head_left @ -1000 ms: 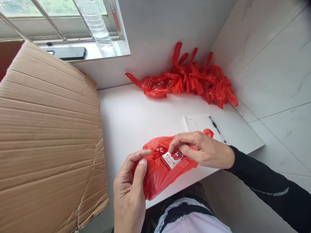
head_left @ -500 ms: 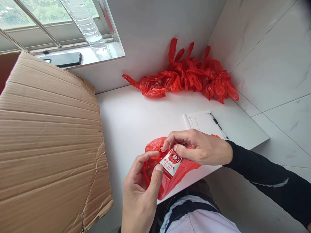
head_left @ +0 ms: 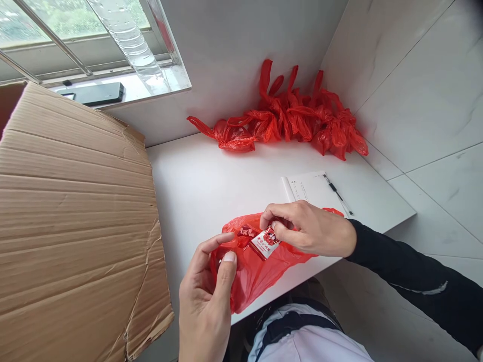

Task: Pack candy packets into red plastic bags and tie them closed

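Note:
On the near edge of the white table (head_left: 211,181) lies a red plastic bag (head_left: 260,281), spread open between my hands. My right hand (head_left: 313,229) pinches the upper end of a small white-and-red printed packet (head_left: 266,242) between thumb and bent fingers, over the bag. Beside that packet a dark red wrapped packet (head_left: 247,232) with white print lies on the bag. My left hand (head_left: 207,286) is at the bag's left side; its thumb and forefinger are apart, while the other fingers curl around the bag's edge, partly hidden.
Several knotted red bags (head_left: 287,120) stand along the wall. A notebook (head_left: 307,188) with writing and a black pen (head_left: 337,193) lie behind my right hand. At left is a large cardboard box (head_left: 83,216). The windowsill holds a phone (head_left: 98,94) and a water bottle (head_left: 134,50).
My left hand has moved left, drawing the bag's left side with it and widening the bag. The dark red packet shows more fully. My right hand stays nearly in place on the white packet.

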`<state>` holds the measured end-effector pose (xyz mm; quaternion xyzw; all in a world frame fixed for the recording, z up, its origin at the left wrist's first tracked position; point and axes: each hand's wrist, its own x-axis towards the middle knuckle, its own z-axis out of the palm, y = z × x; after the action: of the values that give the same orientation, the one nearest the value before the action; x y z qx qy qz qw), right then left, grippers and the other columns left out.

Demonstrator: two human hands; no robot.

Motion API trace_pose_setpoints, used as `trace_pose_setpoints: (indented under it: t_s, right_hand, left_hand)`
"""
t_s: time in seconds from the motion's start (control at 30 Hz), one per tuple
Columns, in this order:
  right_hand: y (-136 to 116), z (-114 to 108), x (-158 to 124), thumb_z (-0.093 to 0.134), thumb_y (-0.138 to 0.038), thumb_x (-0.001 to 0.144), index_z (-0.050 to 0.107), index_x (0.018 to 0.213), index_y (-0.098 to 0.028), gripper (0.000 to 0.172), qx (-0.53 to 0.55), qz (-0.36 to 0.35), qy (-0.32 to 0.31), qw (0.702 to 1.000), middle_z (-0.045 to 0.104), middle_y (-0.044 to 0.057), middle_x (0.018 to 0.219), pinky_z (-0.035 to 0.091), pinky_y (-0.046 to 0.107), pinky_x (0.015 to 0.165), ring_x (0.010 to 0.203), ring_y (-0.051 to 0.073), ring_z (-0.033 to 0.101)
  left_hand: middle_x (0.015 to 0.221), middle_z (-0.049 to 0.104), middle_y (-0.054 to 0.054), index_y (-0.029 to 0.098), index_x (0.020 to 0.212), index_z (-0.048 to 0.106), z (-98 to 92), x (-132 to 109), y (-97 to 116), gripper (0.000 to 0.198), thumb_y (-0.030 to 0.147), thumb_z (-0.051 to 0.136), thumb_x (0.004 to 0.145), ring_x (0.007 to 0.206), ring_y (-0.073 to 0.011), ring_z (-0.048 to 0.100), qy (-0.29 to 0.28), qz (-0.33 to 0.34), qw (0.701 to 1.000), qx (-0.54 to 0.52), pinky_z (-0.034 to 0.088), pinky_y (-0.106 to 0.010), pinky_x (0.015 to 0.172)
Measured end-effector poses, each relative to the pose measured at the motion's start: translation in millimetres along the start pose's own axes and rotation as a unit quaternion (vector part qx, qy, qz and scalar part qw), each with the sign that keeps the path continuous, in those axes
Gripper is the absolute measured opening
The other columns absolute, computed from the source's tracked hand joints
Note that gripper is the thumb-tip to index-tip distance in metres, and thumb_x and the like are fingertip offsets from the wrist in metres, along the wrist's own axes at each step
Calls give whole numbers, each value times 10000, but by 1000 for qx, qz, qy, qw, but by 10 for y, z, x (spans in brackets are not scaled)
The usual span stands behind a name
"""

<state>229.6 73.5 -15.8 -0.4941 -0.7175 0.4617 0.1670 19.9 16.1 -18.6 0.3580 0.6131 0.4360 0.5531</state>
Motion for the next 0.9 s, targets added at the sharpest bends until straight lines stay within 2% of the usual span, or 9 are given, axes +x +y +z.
trace_pose_setpoints:
  t_s: [0.13, 0.23, 0.33, 0.43, 0.5, 0.6, 0.73, 0.9]
  right_hand:
    - [-12, 2, 4, 480, -77, 866, 640, 947, -184, 209, -2, 1, -8, 1000, 628, -46, 738, 377, 216, 571, 574, 80, 481]
    - [0, 38, 2, 458, -77, 881, 643, 981, -183, 235, -28, -4, -6, 1000, 653, -24, 776, 401, 231, 609, 615, 98, 530]
    - [32, 96, -16, 458, -73, 889, 653, 1091, -204, 309, -125, -33, -41, 991, 693, 20, 906, 405, 268, 645, 742, 153, 614]
    - [61, 126, -54, 454, -87, 903, 648, 1159, -225, 350, -268, 4, -73, 961, 689, 56, 926, 318, 296, 549, 714, 203, 630]
    - [66, 114, -85, 443, -87, 910, 648, 1099, -208, 304, -333, 37, -53, 941, 673, 59, 872, 274, 310, 522, 665, 208, 614]
    - [43, 69, -130, 456, -93, 916, 616, 985, -195, 202, -374, 39, -5, 926, 645, 41, 799, 300, 325, 533, 662, 211, 604]
    - [-23, 39, -169, 465, -107, 932, 576, 1172, -177, 274, -393, 28, 45, 918, 680, 63, 911, 411, 342, 600, 785, 251, 659]
    - [-88, 79, -187, 455, -106, 946, 545, 1285, -165, 356, -396, 44, 54, 915, 706, 103, 1076, 519, 370, 680, 899, 275, 697]
  left_hand:
    - [1099, 705, -103, 199, 1098, 693, 6, -3, 8, 360, 390, 757, 799, 952, -241, 695, 5, -3, 1000, -13, 573, -273, 691]
    - [1074, 707, -97, 197, 1095, 696, 9, -8, 21, 360, 389, 757, 796, 924, -231, 696, 8, -2, 1000, -17, 579, -289, 724]
    - [1051, 706, -82, 204, 1090, 696, 7, -14, 34, 346, 389, 752, 802, 851, -200, 689, 8, -3, 1000, -14, 572, -268, 691]
    - [1052, 699, -68, 221, 1086, 691, -11, -18, 31, 320, 394, 739, 822, 807, -171, 672, 3, -6, 1000, -22, 561, -240, 668]
    - [1074, 692, -56, 240, 1087, 684, -36, -19, 18, 302, 405, 727, 838, 798, -152, 657, -3, -10, 999, -33, 550, -216, 664]
    - [1110, 678, -39, 265, 1086, 678, -74, -19, -6, 282, 412, 721, 850, 814, -134, 641, -8, -14, 999, -45, 534, -184, 668]
    - [1095, 671, -22, 280, 1075, 680, -94, -26, -15, 258, 418, 714, 859, 811, -113, 625, -9, -13, 999, -46, 515, -152, 672]
    - [1107, 664, -26, 280, 1063, 685, -89, -39, -7, 261, 424, 722, 849, 888, -142, 634, -6, -17, 999, -45, 532, -175, 707]
